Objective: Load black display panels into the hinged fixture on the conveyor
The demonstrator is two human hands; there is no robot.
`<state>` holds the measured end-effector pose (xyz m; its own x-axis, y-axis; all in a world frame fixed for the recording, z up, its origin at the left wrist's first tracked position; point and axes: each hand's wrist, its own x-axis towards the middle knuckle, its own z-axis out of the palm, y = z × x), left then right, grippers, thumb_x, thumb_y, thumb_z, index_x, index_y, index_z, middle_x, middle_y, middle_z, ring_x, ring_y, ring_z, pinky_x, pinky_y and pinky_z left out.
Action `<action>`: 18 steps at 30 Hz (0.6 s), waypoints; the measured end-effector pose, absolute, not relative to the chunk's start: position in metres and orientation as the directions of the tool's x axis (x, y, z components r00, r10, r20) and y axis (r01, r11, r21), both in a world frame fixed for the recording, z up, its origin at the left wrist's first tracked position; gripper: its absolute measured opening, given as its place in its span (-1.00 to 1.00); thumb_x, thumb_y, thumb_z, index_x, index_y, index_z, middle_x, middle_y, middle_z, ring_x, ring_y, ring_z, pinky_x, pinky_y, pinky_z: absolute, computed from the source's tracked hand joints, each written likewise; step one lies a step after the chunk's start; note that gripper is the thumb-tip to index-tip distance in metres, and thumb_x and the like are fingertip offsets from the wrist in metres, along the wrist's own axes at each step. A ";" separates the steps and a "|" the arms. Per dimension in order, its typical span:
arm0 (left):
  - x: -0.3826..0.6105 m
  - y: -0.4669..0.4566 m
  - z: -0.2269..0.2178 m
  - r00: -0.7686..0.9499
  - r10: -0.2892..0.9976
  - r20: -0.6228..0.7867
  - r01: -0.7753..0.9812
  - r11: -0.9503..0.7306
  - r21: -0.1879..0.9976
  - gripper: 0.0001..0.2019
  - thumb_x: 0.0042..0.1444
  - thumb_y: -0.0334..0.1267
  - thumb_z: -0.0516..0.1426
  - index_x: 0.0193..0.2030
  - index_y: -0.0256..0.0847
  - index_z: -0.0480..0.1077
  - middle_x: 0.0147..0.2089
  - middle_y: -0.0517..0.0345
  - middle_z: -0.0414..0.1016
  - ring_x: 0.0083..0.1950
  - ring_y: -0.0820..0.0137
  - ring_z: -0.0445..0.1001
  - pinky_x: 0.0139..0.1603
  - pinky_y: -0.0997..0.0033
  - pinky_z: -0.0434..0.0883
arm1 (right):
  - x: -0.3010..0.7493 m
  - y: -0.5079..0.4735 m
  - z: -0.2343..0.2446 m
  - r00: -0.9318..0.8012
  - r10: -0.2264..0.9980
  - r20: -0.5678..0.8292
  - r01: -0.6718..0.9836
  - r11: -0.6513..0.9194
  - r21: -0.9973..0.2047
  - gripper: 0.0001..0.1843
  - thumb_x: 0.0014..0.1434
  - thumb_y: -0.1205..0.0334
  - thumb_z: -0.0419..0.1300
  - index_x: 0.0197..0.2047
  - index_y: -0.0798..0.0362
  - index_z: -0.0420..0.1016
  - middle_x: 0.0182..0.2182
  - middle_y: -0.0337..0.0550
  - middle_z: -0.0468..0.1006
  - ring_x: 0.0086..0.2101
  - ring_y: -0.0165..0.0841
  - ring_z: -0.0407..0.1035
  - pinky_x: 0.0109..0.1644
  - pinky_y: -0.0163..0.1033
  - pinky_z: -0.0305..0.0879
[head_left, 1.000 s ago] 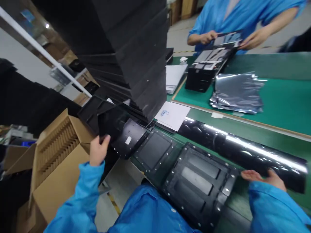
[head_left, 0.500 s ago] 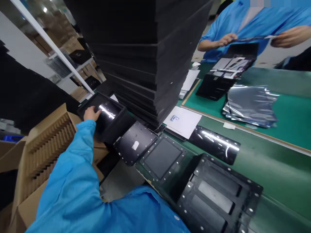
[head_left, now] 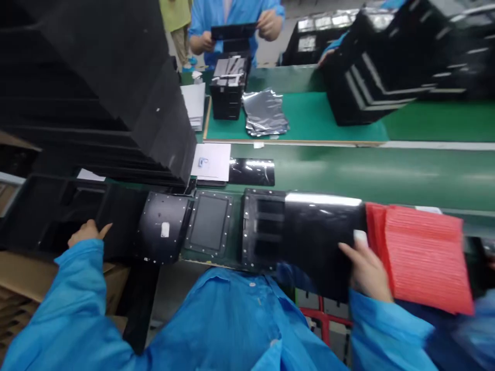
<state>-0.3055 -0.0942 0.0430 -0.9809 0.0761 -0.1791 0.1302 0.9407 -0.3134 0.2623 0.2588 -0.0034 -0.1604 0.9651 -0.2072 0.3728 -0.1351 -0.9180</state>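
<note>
My left hand (head_left: 88,233) rests with loosely curled fingers on the rim of a black tray (head_left: 58,216) at the left, above a cardboard box (head_left: 23,273). My right hand (head_left: 365,268) grips the edge of a glossy black sheet (head_left: 320,237) that lies partly over a black metal plate with rectangular recesses (head_left: 263,226). Two more black plates (head_left: 164,226) (head_left: 211,221) lie side by side between my hands. A stack of red ribbed sheets (head_left: 421,252) sits just right of my right hand.
A tall stack of black foam sheets (head_left: 116,87) fills the upper left. White paper (head_left: 211,161) and a glossy black sheet (head_left: 251,171) lie on the green belt (head_left: 367,172). Silver bags (head_left: 265,113) and black tray stacks (head_left: 386,72) stand beyond. A person in blue (head_left: 232,26) works opposite.
The view has swung right. My right hand has come back into view gripping the glossy black sheet over the recessed plate. My left hand has shifted along the black tray.
</note>
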 end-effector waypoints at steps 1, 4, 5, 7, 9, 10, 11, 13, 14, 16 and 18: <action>-0.300 -0.086 0.045 -0.984 0.095 -0.153 0.140 0.936 -0.324 -0.50 0.13 0.12 -0.02 0.04 -0.21 0.26 0.09 -0.14 0.42 0.08 -0.01 0.41 -0.06 0.02 0.39 | 0.255 0.256 -0.014 -0.162 0.955 -0.250 0.333 -0.186 -0.924 -0.67 0.01 0.04 0.24 -0.13 -0.10 0.49 -0.14 -0.08 0.55 -0.10 -0.07 0.42 0.04 0.21 0.34; -0.255 -0.049 0.055 -0.963 0.268 0.026 0.254 0.937 -0.242 -0.38 0.12 0.06 -0.03 0.23 -0.32 0.12 0.15 -0.26 0.34 0.15 -0.08 0.34 -0.01 -0.07 0.39 | 0.222 0.256 -0.051 -0.224 0.932 -0.285 0.278 -0.219 -0.935 -0.64 -0.07 0.06 0.18 -0.17 -0.04 0.49 -0.14 -0.09 0.57 -0.03 -0.02 0.39 0.19 0.25 0.17; -0.231 -0.033 0.056 -0.932 0.349 0.098 0.333 0.931 -0.150 -0.38 0.12 0.05 -0.03 0.24 -0.30 0.12 0.14 -0.24 0.35 0.16 -0.08 0.34 0.02 -0.10 0.38 | 0.212 0.257 -0.063 -0.255 0.931 -0.262 0.283 -0.187 -0.941 -0.62 -0.07 0.06 0.17 -0.15 -0.02 0.48 -0.12 -0.08 0.56 -0.01 -0.03 0.37 0.21 0.23 0.15; -0.173 0.001 0.049 -0.843 0.505 0.187 0.524 0.849 0.070 -0.48 0.12 0.03 -0.02 0.16 -0.19 0.24 0.07 -0.12 0.42 0.12 -0.01 0.37 0.08 -0.10 0.36 | 0.199 0.259 -0.081 -0.329 0.924 -0.198 0.284 -0.103 -0.953 -0.57 -0.01 0.06 0.12 -0.06 -0.01 0.45 -0.05 -0.07 0.53 0.04 -0.06 0.34 0.22 0.16 0.16; -0.111 0.030 0.029 -0.719 0.676 0.161 0.690 0.669 0.275 -0.57 0.09 0.01 0.05 0.04 -0.14 0.34 0.02 -0.05 0.47 0.08 0.06 0.42 0.15 -0.02 0.36 | 0.195 0.260 -0.093 -0.395 0.909 -0.135 0.271 -0.025 -0.962 -0.53 0.07 0.04 0.07 0.04 -0.01 0.40 0.01 -0.07 0.50 0.08 -0.11 0.31 0.23 0.10 0.17; -0.082 0.042 0.015 -0.653 0.750 0.103 0.729 0.585 0.355 -0.58 0.09 0.00 0.08 0.06 -0.10 0.34 0.04 -0.02 0.47 0.09 0.09 0.42 0.18 0.02 0.35 | 0.195 0.261 -0.097 -0.418 0.902 -0.106 0.269 0.012 -0.963 -0.52 0.11 0.03 0.06 0.08 -0.01 0.38 0.04 -0.07 0.48 0.10 -0.12 0.29 0.24 0.08 0.17; -0.056 0.051 0.000 -0.574 0.819 0.018 0.747 0.515 0.421 -0.54 0.07 0.02 0.12 0.09 -0.10 0.33 0.06 -0.02 0.47 0.12 0.11 0.41 0.20 0.05 0.35 | 0.197 0.261 -0.100 -0.436 0.896 -0.079 0.267 0.046 -0.963 -0.50 0.14 0.00 0.05 0.11 -0.01 0.36 0.07 -0.07 0.46 0.13 -0.13 0.26 0.25 0.06 0.15; -0.016 0.061 -0.030 -0.455 0.877 -0.156 0.717 0.465 0.519 -0.31 -0.02 0.04 0.21 0.23 -0.17 0.20 0.18 -0.10 0.38 0.21 0.07 0.34 0.24 0.02 0.33 | 0.200 0.259 -0.101 -0.460 0.887 -0.036 0.255 0.093 -0.962 -0.46 0.18 -0.06 0.05 0.16 -0.01 0.33 0.12 -0.08 0.42 0.18 -0.15 0.20 0.29 0.03 0.10; -0.003 0.063 -0.043 -0.400 0.886 -0.235 0.694 0.460 0.555 -0.18 -0.08 0.04 0.26 0.29 -0.23 0.11 0.24 -0.16 0.32 0.26 0.05 0.30 0.26 -0.01 0.31 | 0.201 0.258 -0.101 -0.468 0.884 -0.023 0.246 0.104 -0.964 -0.44 0.19 -0.09 0.04 0.19 -0.02 0.31 0.13 -0.08 0.40 0.19 -0.15 0.19 0.30 0.02 0.09; 0.012 0.066 -0.065 -0.297 0.894 -0.336 0.649 0.447 0.616 0.03 -0.20 0.02 0.33 0.35 -0.31 -0.05 0.32 -0.26 0.18 0.33 0.02 0.19 0.31 -0.04 0.24 | 0.200 0.255 -0.100 -0.473 0.881 -0.012 0.238 0.115 -0.964 -0.40 0.20 -0.13 0.02 0.22 -0.01 0.28 0.14 -0.07 0.40 0.17 -0.15 0.23 0.27 0.01 0.14; 0.016 0.069 -0.080 -0.206 0.907 -0.366 0.614 0.411 0.674 0.13 -0.25 -0.01 0.36 0.38 -0.34 -0.14 0.37 -0.30 0.07 0.38 0.02 0.09 0.36 -0.03 0.17 | 0.196 0.252 -0.098 -0.441 0.897 -0.010 0.306 0.139 -0.942 -0.38 0.21 -0.14 0.00 0.24 0.00 0.27 0.11 -0.03 0.43 0.12 -0.11 0.29 0.22 0.04 0.20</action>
<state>0.0163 0.0685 -0.0799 -0.2057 0.9074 -0.3665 0.6137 0.4113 0.6739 0.1956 0.2516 -0.0975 -0.4409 0.8975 -0.0105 0.3062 0.1394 -0.9417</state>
